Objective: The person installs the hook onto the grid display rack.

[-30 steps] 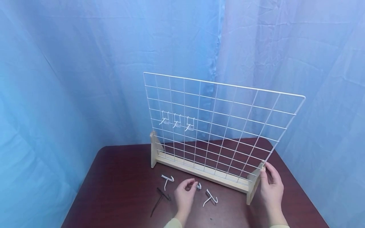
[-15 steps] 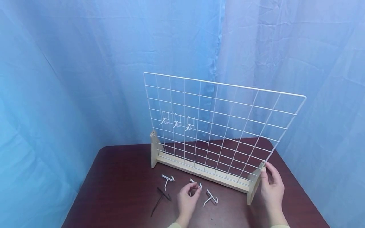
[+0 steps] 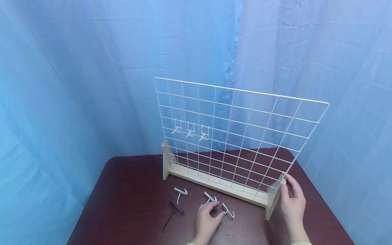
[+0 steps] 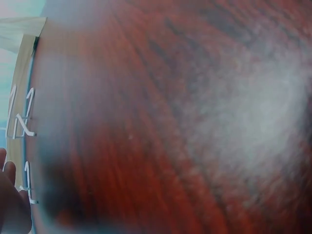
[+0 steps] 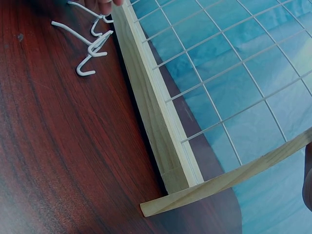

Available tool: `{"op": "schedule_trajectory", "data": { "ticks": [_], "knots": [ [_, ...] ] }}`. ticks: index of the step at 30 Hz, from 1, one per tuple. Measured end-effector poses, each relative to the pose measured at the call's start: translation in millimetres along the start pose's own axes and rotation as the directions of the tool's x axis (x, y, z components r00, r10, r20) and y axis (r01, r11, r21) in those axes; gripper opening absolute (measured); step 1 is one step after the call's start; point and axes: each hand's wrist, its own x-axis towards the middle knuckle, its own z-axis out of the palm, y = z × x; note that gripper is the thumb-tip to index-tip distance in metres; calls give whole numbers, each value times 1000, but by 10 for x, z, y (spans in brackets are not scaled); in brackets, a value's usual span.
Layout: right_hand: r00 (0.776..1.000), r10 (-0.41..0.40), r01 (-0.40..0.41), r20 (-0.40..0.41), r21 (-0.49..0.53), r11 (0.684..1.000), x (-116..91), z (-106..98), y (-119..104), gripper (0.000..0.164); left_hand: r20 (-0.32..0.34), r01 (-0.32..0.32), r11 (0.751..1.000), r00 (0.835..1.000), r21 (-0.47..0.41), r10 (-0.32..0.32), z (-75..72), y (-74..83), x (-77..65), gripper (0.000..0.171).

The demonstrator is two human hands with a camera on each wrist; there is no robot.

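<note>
A white wire grid rack stands in a wooden base. My right hand pinches the top of the rack's right wooden upright, thumb in front. My left hand is low over the table, thumb and index finger apart, the thumb beside the rightmost loose white hook and covering part of its stem. Just beyond the fingers lies another white hook, partly hidden by them. In the right wrist view, fingertips appear above two white hooks.
A third loose white hook and a black hook lie left of the left hand. Several white hooks hang on the grid's left part. Blue curtains surround the dark red wooden table.
My left hand has moved right, from the middle white hook to the rightmost one, and its thumb and index finger have spread. The right hand keeps its hold on the upright.
</note>
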Motion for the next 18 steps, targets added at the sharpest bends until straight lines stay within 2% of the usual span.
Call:
{"op": "schedule_trajectory", "data": {
  "ticks": [4, 7, 13, 18],
  "knots": [
    [1000, -9, 10, -4, 22, 1000, -2, 5, 8, 33, 8, -78, 996, 997, 40, 77, 22, -16, -33, 38],
    [1000, -1, 1, -7, 17, 1000, 2, 5, 18, 34, 16, -101, 993, 995, 63, 100, 33, -26, -58, 40],
    [1000, -2, 2, -5, 12, 1000, -3, 0, 6, 33, 68, -47, 996, 997, 69, 42, 40, -17, -93, 42],
    [1000, 14, -14, -9, 3, 1000, 5, 0, 6, 35, 67, -22, 997, 998, 75, 16, 59, -50, -125, 49]
  ]
}}
